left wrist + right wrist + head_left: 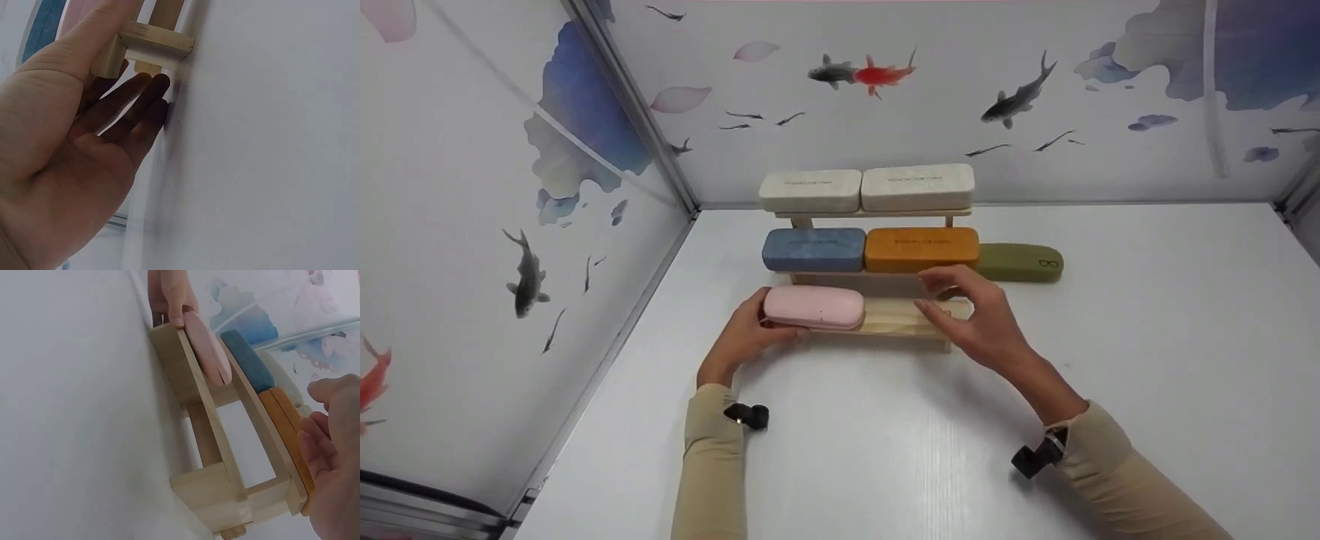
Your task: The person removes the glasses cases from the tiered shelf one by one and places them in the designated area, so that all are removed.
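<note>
Fingers of the left hand point(742, 335) curved round the left end of a smooth, rounded pink case point(814, 306), whether gripping it unclear. That case sat on the bottom tier of a pale wooden rack point(896, 319); settling it seemed the step in hand. Rightward, the right hand point(986, 322) hovered empty, thumb and fingertips parted. Next, perhaps, a reach for the long olive-green case point(1020, 262) was called for.

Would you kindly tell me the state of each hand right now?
Left hand: holding the left end of the wooden stand, beside the pink case.
Right hand: open and holding nothing.
</note>
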Tool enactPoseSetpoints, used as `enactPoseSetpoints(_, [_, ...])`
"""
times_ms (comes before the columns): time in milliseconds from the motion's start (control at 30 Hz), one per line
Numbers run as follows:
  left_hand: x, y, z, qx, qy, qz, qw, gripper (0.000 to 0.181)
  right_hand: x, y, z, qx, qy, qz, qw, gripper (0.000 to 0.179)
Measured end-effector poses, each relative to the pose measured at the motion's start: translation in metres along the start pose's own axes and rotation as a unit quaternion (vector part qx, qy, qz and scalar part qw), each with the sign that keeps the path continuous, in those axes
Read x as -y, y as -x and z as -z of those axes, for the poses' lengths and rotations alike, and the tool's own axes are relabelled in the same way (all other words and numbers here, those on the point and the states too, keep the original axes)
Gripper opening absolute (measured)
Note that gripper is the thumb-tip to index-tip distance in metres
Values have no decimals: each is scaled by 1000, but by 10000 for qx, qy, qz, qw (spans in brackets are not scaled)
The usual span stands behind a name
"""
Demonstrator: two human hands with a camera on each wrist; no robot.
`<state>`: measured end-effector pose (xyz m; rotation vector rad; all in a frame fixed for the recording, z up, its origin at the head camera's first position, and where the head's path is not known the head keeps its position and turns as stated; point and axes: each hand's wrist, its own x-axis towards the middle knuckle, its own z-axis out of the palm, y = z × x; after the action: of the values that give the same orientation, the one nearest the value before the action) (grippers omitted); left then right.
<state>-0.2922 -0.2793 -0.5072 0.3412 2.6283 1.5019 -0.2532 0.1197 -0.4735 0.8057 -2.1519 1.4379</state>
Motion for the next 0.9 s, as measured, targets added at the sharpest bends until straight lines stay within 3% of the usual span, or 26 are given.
enactPoseSetpoints(267, [0,1,1,-6,76,-1,10000,79,0,8,-28,572,-4,-235,9981,40])
enactPoseSetpoints(467, [1,1,1,-14,141,77,9999,81,1,14,-50,942,420,-440,9937,52])
enactPoseSetpoints(733, [-7,2,0,-18,115,182,9998,79,8,11,-68,1148,540,-604,9901,62])
enactPoseSetpoints(900, [-7,2,-2,-7,6,78,10000,78,9,6,-77,1137,603,-804,9884,64])
